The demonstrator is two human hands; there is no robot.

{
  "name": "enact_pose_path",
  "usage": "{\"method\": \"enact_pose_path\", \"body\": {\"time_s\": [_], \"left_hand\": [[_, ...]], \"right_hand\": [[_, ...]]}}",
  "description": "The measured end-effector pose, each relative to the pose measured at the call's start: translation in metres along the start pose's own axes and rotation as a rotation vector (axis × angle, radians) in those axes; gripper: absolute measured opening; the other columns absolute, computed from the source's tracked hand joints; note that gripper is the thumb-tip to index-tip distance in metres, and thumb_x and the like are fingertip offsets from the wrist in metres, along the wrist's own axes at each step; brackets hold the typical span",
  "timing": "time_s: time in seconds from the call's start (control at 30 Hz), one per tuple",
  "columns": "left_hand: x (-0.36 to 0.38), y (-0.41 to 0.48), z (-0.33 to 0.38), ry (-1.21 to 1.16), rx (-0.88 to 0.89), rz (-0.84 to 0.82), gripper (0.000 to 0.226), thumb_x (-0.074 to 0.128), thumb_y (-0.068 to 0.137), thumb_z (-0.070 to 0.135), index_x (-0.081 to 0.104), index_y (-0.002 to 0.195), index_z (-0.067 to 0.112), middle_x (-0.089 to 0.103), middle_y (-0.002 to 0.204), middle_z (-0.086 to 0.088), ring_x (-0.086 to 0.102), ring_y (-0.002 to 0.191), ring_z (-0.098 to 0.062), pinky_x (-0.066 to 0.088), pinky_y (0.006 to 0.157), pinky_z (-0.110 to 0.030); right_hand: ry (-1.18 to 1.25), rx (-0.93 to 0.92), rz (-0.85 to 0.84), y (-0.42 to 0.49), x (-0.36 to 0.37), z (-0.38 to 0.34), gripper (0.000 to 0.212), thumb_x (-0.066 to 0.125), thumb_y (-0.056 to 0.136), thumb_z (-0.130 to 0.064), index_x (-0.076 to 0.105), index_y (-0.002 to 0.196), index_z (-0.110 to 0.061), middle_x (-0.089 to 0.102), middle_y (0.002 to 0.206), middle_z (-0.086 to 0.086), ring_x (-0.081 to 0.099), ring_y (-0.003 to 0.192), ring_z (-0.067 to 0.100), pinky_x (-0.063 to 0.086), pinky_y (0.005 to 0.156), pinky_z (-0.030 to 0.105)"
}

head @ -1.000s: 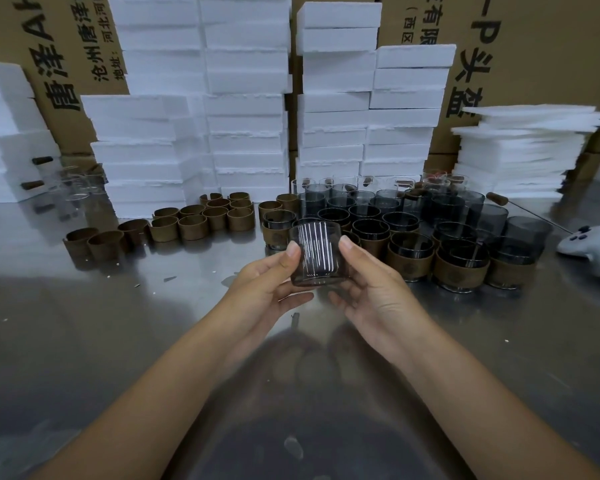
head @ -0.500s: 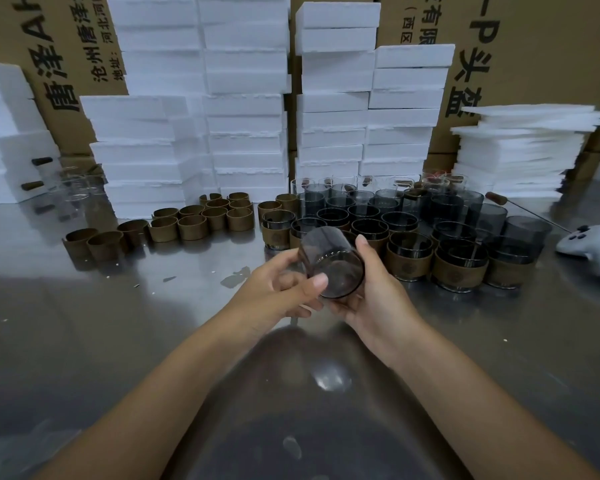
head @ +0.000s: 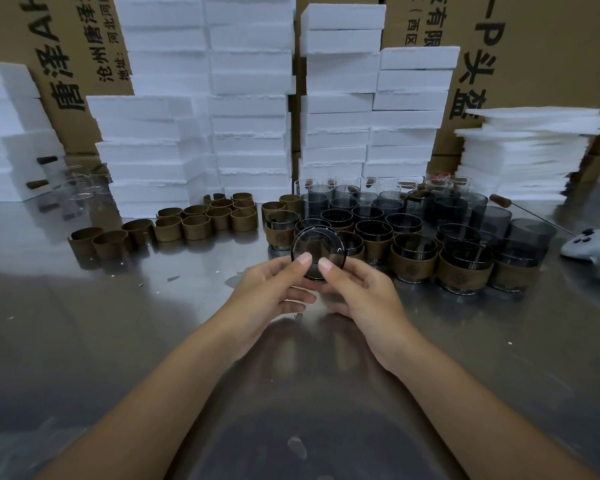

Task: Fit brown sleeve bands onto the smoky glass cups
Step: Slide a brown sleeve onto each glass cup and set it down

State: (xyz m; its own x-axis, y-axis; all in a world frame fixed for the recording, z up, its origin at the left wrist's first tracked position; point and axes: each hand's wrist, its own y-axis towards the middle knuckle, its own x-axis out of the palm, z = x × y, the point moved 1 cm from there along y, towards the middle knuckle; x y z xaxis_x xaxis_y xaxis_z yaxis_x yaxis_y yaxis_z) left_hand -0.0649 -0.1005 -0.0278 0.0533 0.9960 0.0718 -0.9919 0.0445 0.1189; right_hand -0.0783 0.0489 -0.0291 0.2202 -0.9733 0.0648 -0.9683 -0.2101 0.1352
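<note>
1. Fingers [head: 305, 258] of the left hand [head: 271, 292] and the right hand [head: 364, 289] close on a smoky glass cup [head: 317, 252], thumbs pressed to its near face.
2. That cup is tipped on its side above the worktop [head: 84, 341], just in front of the banded cups [head: 411, 261].
3. Loose brown bands [head: 194, 225] lie left of the banded cups.
4. White foam blocks [head: 250, 109] stand behind the banded cups.

Both forearms are bare to the frame edge, no sleeves, watch or rings showing; left hand [head: 271, 289] and right hand [head: 364, 292] ungloved, with short, unpainted thumbnails
</note>
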Motion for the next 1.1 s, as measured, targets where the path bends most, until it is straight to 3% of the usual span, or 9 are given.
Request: {"method": "enact_pose_path", "body": {"time_s": [0.13, 0.3, 0.43, 0.6, 0.77, 0.87, 0.97, 1.03, 1.1], "left_hand": [[0.000, 0.001, 0.000, 0.152, 0.056, 0.072, 0.064, 0.065, 0.059, 0.061, 0.062, 0.110, 0.022, 0.073, 0.076, 0.005, 0.068, 0.069, -0.008, 0.053, 0.065, -0.020], [0.000, 0.003, -0.003, 0.329, 0.116, 0.074, 0.061, 0.058, 0.064, 0.060, 0.053, 0.114, 0.027, 0.071, 0.069, 0.012, 0.065, 0.065, -0.002, 0.048, 0.062, -0.016], [-0.002, 0.005, -0.006, 0.345, 0.114, 0.083, 0.068, 0.058, 0.067, 0.058, 0.052, 0.123, 0.020, 0.071, 0.070, 0.012, 0.066, 0.066, -0.003, 0.048, 0.067, -0.023], [-0.011, 0.014, -0.006, 0.283, 0.093, 0.102, 0.035, 0.044, 0.085, 0.057, 0.060, 0.102, 0.031, 0.070, 0.072, 0.010, 0.067, 0.069, -0.006, 0.049, 0.068, -0.023], [-0.045, 0.039, -0.010, 0.513, 0.099, 0.309, 0.008, 0.055, 0.095, 0.027, 0.060, 0.100, 0.023, 0.064, 0.089, 0.001, 0.063, 0.084, -0.018, 0.049, 0.074, -0.021], [-0.074, 0.054, -0.011, 0.697, 0.092, 0.393, 0.018, 0.057, 0.094, 0.020, 0.059, 0.112, 0.016, 0.059, 0.094, 0.001, 0.057, 0.074, -0.005, 0.044, 0.055, -0.008], [-0.104, 0.074, -0.006, 0.869, 0.089, 0.474, 0.029, 0.059, 0.093, 0.017, 0.058, 0.121, 0.009, 0.055, 0.118, -0.008, 0.060, 0.086, -0.017, 0.050, 0.074, -0.026], [-0.123, 0.088, -0.005, 0.939, 0.051, 0.527, 0.038, 0.061, 0.090, 0.014, 0.054, 0.127, 0.005, 0.052, 0.127, -0.016, 0.058, 0.105, -0.029, 0.045, 0.096, -0.038], [-0.139, 0.101, -0.006, 1.035, -0.005, 0.584, 0.046, 0.062, 0.089, 0.016, 0.049, 0.132, 0.006, 0.046, 0.133, -0.017, 0.050, 0.119, -0.032, 0.039, 0.103, -0.040]], "right_hand": [[0.030, -0.022, 0.048, 0.001, 0.000, 0.001, 0.008, 0.070, 0.084, -0.028, 0.070, 0.092, -0.026, 0.075, 0.089, -0.006, 0.070, 0.091, 0.012, 0.051, 0.093, 0.046], [0.034, -0.023, 0.082, 0.004, -0.001, 0.004, 0.054, 0.073, 0.078, -0.035, 0.061, 0.126, -0.013, 0.069, 0.114, 0.003, 0.064, 0.108, 0.014, 0.047, 0.102, 0.042], [0.047, -0.016, 0.093, 0.006, -0.004, 0.006, 0.059, 0.071, 0.078, -0.039, 0.058, 0.130, -0.014, 0.067, 0.118, 0.002, 0.062, 0.111, 0.014, 0.047, 0.103, 0.040], [0.132, 0.026, 0.148, 0.011, -0.006, 0.009, 0.037, 0.063, 0.087, -0.037, 0.065, 0.114, -0.012, 0.071, 0.103, -0.001, 0.066, 0.098, 0.015, 0.054, 0.071, 0.022], [0.144, 0.042, 0.148, 0.017, -0.006, 0.014, 0.021, 0.060, 0.087, -0.039, 0.065, 0.083, -0.020, 0.070, 0.089, -0.004, 0.063, 0.085, 0.012, 0.053, 0.068, 0.020], [0.113, 0.019, 0.104, 0.019, -0.006, 0.018, 0.020, 0.059, 0.086, -0.043, 0.066, 0.082, -0.025, 0.069, 0.082, -0.009, 0.063, 0.079, 0.006, 0.055, 0.070, 0.021], [0.088, 0.007, 0.096, 0.021, -0.005, 0.021, 0.029, 0.057, 0.085, -0.046, 0.068, 0.094, -0.021, 0.067, 0.075, -0.014, 0.061, 0.071, 0.001, 0.055, 0.071, 0.021], [0.070, -0.002, 0.098, 0.023, -0.005, 0.024, 0.039, 0.056, 0.079, -0.052, 0.068, 0.098, -0.021, 0.069, 0.077, -0.016, 0.063, 0.075, -0.001, 0.056, 0.071, 0.021], [0.078, 0.001, 0.107, 0.024, -0.004, 0.026, 0.032, 0.054, 0.083, -0.049, 0.070, 0.095, -0.025, 0.070, 0.080, -0.015, 0.063, 0.078, 0.002, 0.055, 0.071, 0.022]]}}
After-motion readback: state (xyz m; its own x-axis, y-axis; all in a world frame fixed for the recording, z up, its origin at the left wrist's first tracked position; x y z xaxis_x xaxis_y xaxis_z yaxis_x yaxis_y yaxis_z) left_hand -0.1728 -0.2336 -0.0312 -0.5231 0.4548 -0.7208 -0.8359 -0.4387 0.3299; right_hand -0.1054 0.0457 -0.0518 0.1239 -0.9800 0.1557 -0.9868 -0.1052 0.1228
